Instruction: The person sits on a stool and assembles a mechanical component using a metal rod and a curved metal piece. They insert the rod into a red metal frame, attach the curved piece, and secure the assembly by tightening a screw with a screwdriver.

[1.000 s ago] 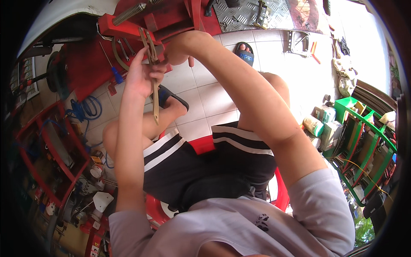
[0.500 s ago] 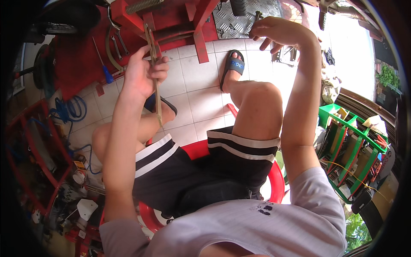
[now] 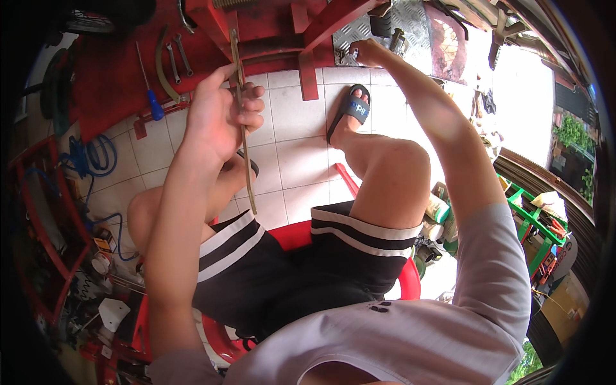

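Observation:
My left hand [image 3: 221, 112] is closed round a long, thin, brownish metal strip [image 3: 249, 183]. The strip stands almost lengthwise in view, its upper end by the red metal frame [image 3: 309, 77] and its lower end above my lap. Farther off, my right hand [image 3: 369, 53] reaches to the silvery tread plate [image 3: 420, 32]. Its fingers are curled in at the plate's near left part; what they hold, if anything, is too small to make out. A dark metal part [image 3: 398, 40] is just right of that hand.
A blue-handled screwdriver [image 3: 155, 106], two wrenches [image 3: 172, 63] and a curved strip [image 3: 168, 74] lie on the red surface at left. A coiled blue hose [image 3: 96, 156] is on the tiled floor. I sit on a red chair [image 3: 410, 276]; a green rack [image 3: 532, 221] stands at right.
My right hand has moved left and away from me, down to the tread plate, and its fingers have curled in. The left hand keeps the strip and has shifted slightly; the view has tilted a little.

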`<act>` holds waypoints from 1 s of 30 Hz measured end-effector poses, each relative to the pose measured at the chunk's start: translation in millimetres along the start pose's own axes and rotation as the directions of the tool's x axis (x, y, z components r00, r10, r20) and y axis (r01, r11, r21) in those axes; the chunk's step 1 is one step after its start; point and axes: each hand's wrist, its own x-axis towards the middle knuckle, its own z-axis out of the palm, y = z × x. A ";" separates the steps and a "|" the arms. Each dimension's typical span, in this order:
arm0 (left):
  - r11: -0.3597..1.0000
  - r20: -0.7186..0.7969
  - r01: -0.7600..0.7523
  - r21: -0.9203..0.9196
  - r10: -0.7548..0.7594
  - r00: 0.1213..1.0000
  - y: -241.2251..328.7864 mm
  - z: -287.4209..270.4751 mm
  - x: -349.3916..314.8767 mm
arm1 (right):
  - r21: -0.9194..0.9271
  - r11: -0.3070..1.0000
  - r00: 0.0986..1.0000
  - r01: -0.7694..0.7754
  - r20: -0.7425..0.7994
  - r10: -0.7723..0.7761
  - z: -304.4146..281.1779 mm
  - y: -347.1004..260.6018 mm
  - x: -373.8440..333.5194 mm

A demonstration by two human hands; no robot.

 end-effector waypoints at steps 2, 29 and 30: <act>1.000 -0.022 0.000 0.006 0.000 1.000 0.5 -0.5 -2.2 | -0.058 0.998 0.998 -0.030 -0.065 0.026 -1.4 -11.8 10.3; 1.000 -0.037 -0.001 0.030 0.002 0.999 -0.6 -1.9 -3.9 | 0.129 0.983 0.956 -0.134 -0.243 0.163 22.2 -39.6 17.6; 1.000 -0.031 0.000 0.031 0.001 1.000 -0.5 -1.0 -3.7 | 0.142 0.982 0.951 -0.128 -0.263 0.162 22.9 -37.0 17.8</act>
